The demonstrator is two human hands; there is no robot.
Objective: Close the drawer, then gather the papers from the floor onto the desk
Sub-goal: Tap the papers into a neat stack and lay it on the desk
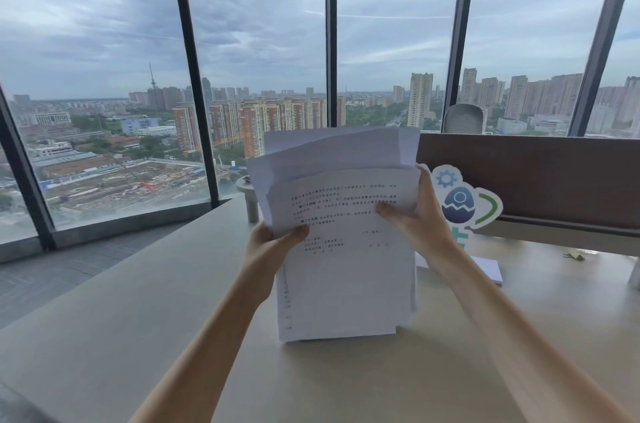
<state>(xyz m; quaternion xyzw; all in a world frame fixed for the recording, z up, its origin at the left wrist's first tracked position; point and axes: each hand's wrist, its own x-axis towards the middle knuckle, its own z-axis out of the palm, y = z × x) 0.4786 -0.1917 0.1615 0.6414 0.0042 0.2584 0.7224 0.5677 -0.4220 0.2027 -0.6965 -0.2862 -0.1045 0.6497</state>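
Observation:
A loose stack of white printed papers (pixel 346 284) stands on edge on the beige desk (pixel 138 318), its lower edge touching the desktop. My left hand (pixel 270 246) grips the stack's left side, thumb on the front sheet. My right hand (pixel 415 218) grips the right side higher up. The top sheets fan out unevenly. No drawer or floor papers are in view.
Behind the stack lie a flat pile of white paper (pixel 488 270), a cut-out sign with an egg logo (pixel 460 204) and a grey cylindrical object (pixel 251 201). A brown partition (pixel 536 176) borders the desk at the right, and a chair back (pixel 464 117) rises behind it. Tall windows face me.

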